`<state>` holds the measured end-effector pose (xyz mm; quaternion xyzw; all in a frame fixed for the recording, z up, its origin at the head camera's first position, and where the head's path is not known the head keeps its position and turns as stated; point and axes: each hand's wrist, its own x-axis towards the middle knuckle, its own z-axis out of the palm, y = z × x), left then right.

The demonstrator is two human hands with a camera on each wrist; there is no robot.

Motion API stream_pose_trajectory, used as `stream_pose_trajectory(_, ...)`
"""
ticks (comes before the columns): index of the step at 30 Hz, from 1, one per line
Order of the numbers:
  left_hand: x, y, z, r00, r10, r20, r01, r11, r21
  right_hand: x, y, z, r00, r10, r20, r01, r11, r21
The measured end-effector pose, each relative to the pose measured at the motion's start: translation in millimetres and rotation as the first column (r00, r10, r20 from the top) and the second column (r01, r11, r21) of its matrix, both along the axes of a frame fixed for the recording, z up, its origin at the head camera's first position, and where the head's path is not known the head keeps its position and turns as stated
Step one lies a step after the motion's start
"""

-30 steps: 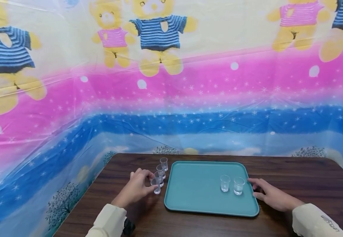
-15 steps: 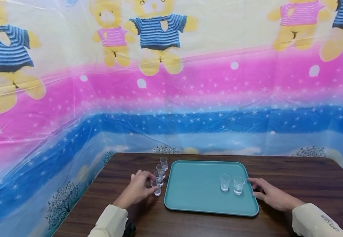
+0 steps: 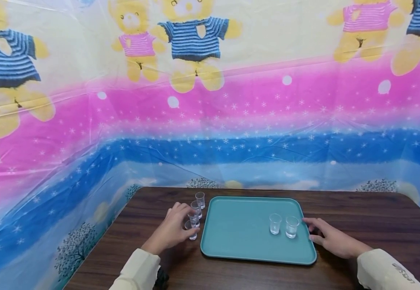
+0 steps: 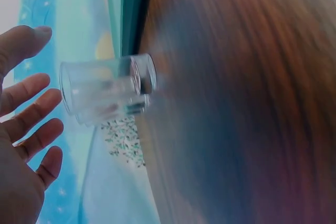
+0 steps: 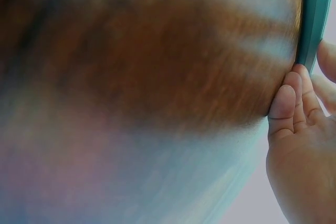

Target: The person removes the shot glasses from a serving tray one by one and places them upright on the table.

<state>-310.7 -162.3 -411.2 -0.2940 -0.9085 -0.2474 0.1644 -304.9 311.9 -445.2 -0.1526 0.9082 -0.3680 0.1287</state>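
Several small clear shot glasses stand upright in a row on the table, left of the green tray [image 3: 242, 231]. My left hand [image 3: 175, 225] hovers at the near end of that row, thumb and fingers spread about the nearest shot glass [image 3: 192, 236]. In the left wrist view, a gap shows between the fingers and a shot glass [image 4: 105, 85]. On the tray's right half stand two more, a left shot glass [image 3: 275, 224] and a right shot glass [image 3: 292, 228]. My right hand [image 3: 329, 238] touches the tray's right rim with loosely bent fingers.
A dark wooden table [image 3: 373, 213] carries everything. Behind and to the left hangs a printed cloth [image 3: 210, 149] with bears and snowflakes. A black item [image 3: 162, 278] shows beside the left sleeve.
My left hand has let go of the nearest shot glass; its thumb and fingers have spread and shifted slightly right. That glass had moved slightly nearer earlier. My right hand has stayed still.
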Motion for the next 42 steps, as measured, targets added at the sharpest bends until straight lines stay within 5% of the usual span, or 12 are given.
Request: stream_pose_trajectory(42, -15.6, 118.0, 17.9, 0.980, -0.199, -0.003, 0.196, 0.969, -0.153, 3.7, -2.0, 2.7, 0.999, -0.021, -0.025, 0.022, 1.000, 0.015)
